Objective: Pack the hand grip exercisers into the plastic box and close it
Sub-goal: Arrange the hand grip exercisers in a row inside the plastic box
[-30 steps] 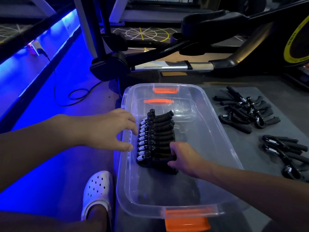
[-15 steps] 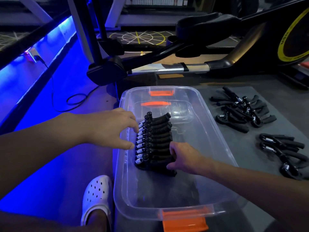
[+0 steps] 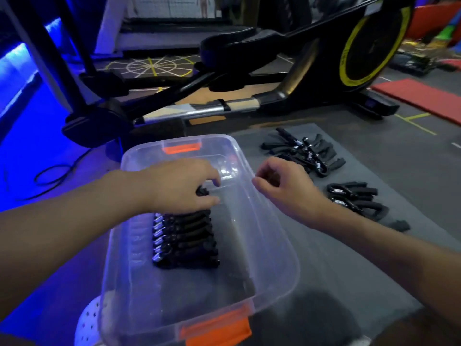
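A clear plastic box (image 3: pixel 274 233) with orange latches stands open on the floor in front of me. A tight row of black hand grip exercisers (image 3: pixel 187 240) lies inside it along the left half. My left hand (image 3: pixel 174 186) covers the far end of the row, thumb and fingers pinching the last exerciser there. My right hand (image 3: pixel 284 186) hovers over the box's right rim with loosely curled fingers and holds nothing. More exercisers lie on the grey mat to the right, in a far pile (image 3: pixel 306 151) and a nearer pile (image 3: pixel 354 198).
The grey mat (image 3: pixel 389 156) lies under the box and the piles. A black elliptical trainer (image 3: pixel 324 58) stands just behind the box. My white clog (image 3: pixel 89 320) is by the box's near left corner. A cable (image 3: pixel 50 176) loops at left, and a red mat (image 3: pixel 424 98) lies at far right.
My right hand left the near end of the row and rose to the right, over the box rim. My left hand moved in onto the row's far end. The view shifted right.
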Demonstrator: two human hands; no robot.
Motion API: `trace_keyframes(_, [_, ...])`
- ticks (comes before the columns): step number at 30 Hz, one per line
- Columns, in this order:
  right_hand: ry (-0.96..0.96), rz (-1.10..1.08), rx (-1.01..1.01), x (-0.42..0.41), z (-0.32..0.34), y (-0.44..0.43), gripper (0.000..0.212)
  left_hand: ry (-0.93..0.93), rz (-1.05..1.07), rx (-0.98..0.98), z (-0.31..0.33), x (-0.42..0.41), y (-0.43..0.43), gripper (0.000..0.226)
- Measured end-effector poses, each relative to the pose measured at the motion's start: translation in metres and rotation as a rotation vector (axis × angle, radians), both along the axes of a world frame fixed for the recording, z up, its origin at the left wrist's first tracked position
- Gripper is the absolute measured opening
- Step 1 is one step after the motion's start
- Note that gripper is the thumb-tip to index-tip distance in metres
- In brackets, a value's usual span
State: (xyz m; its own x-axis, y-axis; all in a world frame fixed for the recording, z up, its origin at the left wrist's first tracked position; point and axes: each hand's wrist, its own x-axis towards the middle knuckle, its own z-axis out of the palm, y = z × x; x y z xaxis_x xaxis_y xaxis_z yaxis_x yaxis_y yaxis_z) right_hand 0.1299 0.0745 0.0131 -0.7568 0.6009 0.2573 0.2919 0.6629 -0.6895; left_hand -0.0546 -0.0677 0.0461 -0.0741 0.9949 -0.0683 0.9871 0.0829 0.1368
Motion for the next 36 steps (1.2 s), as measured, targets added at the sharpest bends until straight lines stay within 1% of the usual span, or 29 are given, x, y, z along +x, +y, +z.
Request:
trace_keyframes(3, [-0.051, -0.150, -0.023, 0.032, -0.013, 0.031, 0.008, -0.048, -0.087, 0.073, -0.006, 0.033, 0.028, 0.044])
trace_keyframes(5, [-0.141, -0.243, -0.024, 0.057, -0.029, 0.052, 0.009, -0.066, -0.149, 0.094, -0.011, 0.055, 0.042, 0.051])
trace_keyframes(7, [-0.232, -0.317, -0.028, 0.085, -0.047, 0.072, 0.012, -0.074, -0.175, 0.073, -0.017, 0.073, 0.054, 0.062])
trace_keyframes(8, [-0.281, -0.342, -0.033, 0.098, -0.056, 0.080, 0.012, -0.074, -0.188, 0.065, -0.020, 0.078, 0.057, 0.064])
trace_keyframes(11, [-0.440, -0.437, -0.107, 0.139, -0.088, 0.103, 0.004, -0.058, -0.238, 0.032, -0.030, 0.087, 0.066, 0.065])
trace_keyframes(12, [-0.485, -0.462, -0.146, 0.152, -0.100, 0.108, 0.008, -0.047, -0.253, 0.018, -0.032, 0.088, 0.069, 0.068])
trace_keyframes(15, [-0.617, -0.504, -0.202, 0.184, -0.132, 0.122, 0.047, 0.012, -0.271, -0.003, -0.039, 0.091, 0.076, 0.075])
trace_keyframes(16, [-0.641, -0.516, -0.213, 0.190, -0.137, 0.123, 0.056, 0.028, -0.273, -0.001, -0.041, 0.091, 0.078, 0.077])
trace_keyframes(18, [-0.642, -0.547, -0.267, 0.198, -0.143, 0.125, 0.066, 0.050, -0.281, 0.008, -0.044, 0.089, 0.080, 0.077])
trace_keyframes(22, [-0.593, -0.599, -0.386, 0.203, -0.155, 0.133, 0.073, 0.058, -0.288, -0.002, -0.047, 0.087, 0.083, 0.066])
trace_keyframes(26, [-0.589, -0.587, -0.409, 0.201, -0.159, 0.137, 0.081, 0.059, -0.281, -0.016, -0.047, 0.088, 0.084, 0.072])
trace_keyframes(29, [-0.515, -0.574, -0.461, 0.200, -0.158, 0.141, 0.082, 0.058, -0.277, -0.033, -0.048, 0.088, 0.085, 0.074])
trace_keyframes(32, [-0.471, -0.526, -0.459, 0.195, -0.161, 0.135, 0.081, 0.053, -0.274, -0.055, -0.048, 0.089, 0.085, 0.072])
trace_keyframes(36, [-0.507, -0.402, -0.441, 0.184, -0.163, 0.123, 0.088, 0.054, -0.274, -0.087, -0.046, 0.091, 0.086, 0.070])
